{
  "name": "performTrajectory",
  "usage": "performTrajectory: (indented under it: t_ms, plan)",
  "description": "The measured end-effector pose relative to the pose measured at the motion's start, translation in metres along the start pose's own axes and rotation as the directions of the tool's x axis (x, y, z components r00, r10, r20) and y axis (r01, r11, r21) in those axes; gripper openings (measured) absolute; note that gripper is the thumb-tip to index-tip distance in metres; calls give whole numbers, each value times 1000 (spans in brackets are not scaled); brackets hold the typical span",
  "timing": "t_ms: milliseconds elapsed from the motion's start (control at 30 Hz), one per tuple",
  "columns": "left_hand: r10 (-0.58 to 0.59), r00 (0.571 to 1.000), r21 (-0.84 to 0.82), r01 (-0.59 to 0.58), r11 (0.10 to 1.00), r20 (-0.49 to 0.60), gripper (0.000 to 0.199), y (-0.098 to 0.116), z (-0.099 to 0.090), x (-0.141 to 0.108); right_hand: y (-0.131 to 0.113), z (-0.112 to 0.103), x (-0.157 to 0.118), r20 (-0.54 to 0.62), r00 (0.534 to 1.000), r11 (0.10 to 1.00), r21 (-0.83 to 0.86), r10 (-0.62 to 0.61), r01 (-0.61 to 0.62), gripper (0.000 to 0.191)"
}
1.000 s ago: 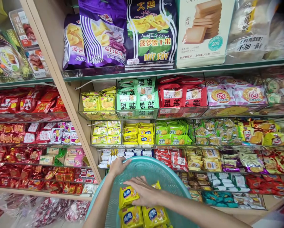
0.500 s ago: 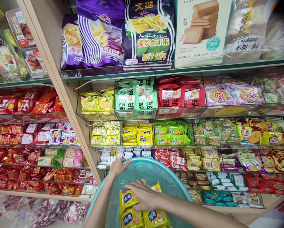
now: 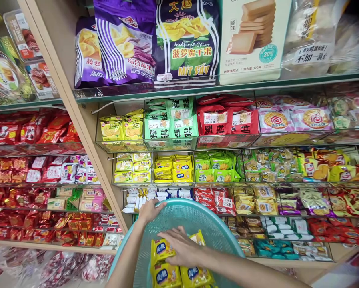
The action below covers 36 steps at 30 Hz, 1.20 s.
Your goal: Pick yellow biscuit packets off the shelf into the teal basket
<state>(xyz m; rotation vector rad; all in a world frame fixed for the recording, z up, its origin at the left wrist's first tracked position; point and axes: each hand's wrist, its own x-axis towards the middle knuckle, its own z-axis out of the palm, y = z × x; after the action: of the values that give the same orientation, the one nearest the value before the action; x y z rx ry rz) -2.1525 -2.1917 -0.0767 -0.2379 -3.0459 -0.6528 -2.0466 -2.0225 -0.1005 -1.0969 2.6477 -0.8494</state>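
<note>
A teal mesh plastic basket [image 3: 208,214] stands in front of the shelves at the bottom centre. My left hand [image 3: 149,211] is closed over its far left rim, with the thumb lying along the edge. Inside the basket lie several yellow snack packets [image 3: 194,275] with blue labels. My right hand [image 3: 182,246] reaches in from the right, its thumb and fingers bent around the right end of one yellow snack packet [image 3: 162,249]. Part of that packet and some of the packets beneath are hidden by the hand.
Glass-fronted shelf bins hold wrapped snacks, among them matching yellow packets [image 3: 182,170] and red packets [image 3: 214,201] just beyond the basket. A wooden upright [image 3: 83,140] divides the shelving at left. Large purple chip bags [image 3: 127,44] stand on the top glass shelf [image 3: 179,91].
The shelves have shifted very slightly left in view. Both hands, the basket and the packets in it look nearly unchanged.
</note>
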Motion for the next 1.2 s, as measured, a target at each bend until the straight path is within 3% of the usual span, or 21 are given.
performTrajectory:
  t_ms: [400, 500, 633, 1200]
  plan:
    - [-1, 1000, 14, 1, 1000, -2, 56, 5, -4, -1, -7, -8, 0, -27, 999, 999, -11, 46, -46, 75]
    - [-2, 1000, 13, 2, 1000, -17, 57, 6, -4, 2, -5, -13, 8, 22, 994, 994, 7, 105, -105, 67]
    - [3, 1000, 11, -3, 1000, -21, 57, 6, -3, 4, -3, -14, 15, 107, 976, 981, 34, 188, -193, 72]
    - [-2, 1000, 47, 0, 999, 24, 56, 14, -1, 0, -1, 0, 15, 31, 986, 984, 70, 165, -167, 66]
